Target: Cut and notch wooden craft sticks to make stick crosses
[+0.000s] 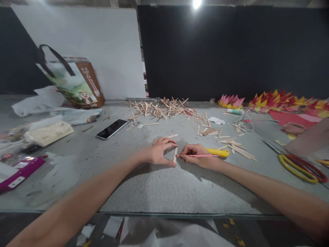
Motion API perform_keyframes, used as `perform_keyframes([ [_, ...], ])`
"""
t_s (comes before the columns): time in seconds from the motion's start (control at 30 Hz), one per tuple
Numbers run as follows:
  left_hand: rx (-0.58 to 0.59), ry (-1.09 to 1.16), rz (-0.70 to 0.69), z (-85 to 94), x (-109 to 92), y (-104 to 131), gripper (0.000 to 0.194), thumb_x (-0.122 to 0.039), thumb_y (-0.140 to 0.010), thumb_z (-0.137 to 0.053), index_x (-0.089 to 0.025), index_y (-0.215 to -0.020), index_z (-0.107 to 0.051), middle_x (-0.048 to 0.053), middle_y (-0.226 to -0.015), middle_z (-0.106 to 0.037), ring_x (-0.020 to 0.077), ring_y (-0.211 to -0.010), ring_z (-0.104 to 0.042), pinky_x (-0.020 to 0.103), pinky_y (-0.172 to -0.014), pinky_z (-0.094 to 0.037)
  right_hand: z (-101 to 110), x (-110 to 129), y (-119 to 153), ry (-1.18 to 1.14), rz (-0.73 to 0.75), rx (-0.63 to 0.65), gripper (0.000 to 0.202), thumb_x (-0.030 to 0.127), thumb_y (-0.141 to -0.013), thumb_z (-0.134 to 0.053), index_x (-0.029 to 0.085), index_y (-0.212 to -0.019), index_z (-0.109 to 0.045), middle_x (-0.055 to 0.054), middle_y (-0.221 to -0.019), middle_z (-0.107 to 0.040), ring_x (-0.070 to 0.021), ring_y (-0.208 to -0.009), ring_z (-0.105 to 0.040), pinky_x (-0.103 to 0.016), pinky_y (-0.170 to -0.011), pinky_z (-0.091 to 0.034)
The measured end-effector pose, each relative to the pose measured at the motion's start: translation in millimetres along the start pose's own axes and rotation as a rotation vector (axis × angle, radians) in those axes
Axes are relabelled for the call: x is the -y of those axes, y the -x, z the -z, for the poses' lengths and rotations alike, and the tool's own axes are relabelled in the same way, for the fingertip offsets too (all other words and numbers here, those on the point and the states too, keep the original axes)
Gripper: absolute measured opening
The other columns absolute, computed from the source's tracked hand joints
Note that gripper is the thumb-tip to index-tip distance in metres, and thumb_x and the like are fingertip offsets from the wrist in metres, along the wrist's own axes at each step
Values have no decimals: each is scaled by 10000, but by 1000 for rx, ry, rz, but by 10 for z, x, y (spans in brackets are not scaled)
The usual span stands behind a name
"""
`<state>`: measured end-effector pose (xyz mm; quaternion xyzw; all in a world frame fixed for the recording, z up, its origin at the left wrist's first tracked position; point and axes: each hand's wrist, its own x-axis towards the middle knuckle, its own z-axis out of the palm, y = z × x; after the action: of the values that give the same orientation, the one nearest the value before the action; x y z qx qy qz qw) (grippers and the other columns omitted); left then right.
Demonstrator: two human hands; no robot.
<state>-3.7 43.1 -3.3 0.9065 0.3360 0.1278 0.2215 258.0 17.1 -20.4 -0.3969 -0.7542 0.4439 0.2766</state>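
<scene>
My left hand [159, 152] pinches a short flat wooden stick [175, 156] near its two ends, thumb at the near end and fingers at the far one. The stick stands roughly lengthwise away from me on the grey table. My right hand [196, 155] grips a pink pencil [205, 155], its tip at the stick's right side. Just beyond the right hand lies a yellow utility knife [218, 153], partly hidden by the hand. Another wooden stick [171, 136] lies behind my left fingers.
Wooden sticks [164, 109] heap at the back, with loose sticks [238, 146] to the right. A phone [112, 129] and printed bag [77, 84] are on the left. Scissors [298, 168], folded paper pieces [280, 100] and a white cord [245, 120] lie right. The table's edge [164, 215] is nearest me.
</scene>
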Motion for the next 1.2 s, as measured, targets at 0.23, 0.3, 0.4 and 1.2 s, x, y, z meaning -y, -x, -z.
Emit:
perform_keyframes([
  [0.23,3,3,7,8,-7,1,897,-725,-729,-823,-264,-1470,-616,134,-1557,-536,419,-1497,-399,600,-1248,-284,-13,-15,-1,29,-28,-19,251,429,-911,-713,189,-843,-688,-12,-713,-686,-146,-647,-577,-262,-583,-397],
  [0.3,5,0,5,8,-6,1,898,-723,-730,-823,-263,-1473,-614,134,-1555,-538,416,-1496,-400,597,-1246,-288,-17,-37,-2,14,-15,-17,252,429,-916,-711,188,-847,-692,-14,-720,-685,-145,-651,-579,-261,-583,-400],
  [0.4,0,-1,-1,6,-1,0,886,-700,-726,-840,-275,-1471,-616,126,-1551,-541,407,-1493,-407,587,-1246,-291,-17,-52,1,24,-8,-28,253,429,-924,-702,187,-851,-693,-10,-708,-675,-144,-646,-572,-260,-580,-399],
  [1.2,-15,-9,-10,-20,18,-7,877,-715,-725,-830,-285,-1461,-624,123,-1534,-559,406,-1487,-421,588,-1242,-294,-15,-36,-7,3,6,-12,295,475,-927,-710,195,-842,-671,-6,-693,-667,-145,-635,-566,-264,-576,-392],
])
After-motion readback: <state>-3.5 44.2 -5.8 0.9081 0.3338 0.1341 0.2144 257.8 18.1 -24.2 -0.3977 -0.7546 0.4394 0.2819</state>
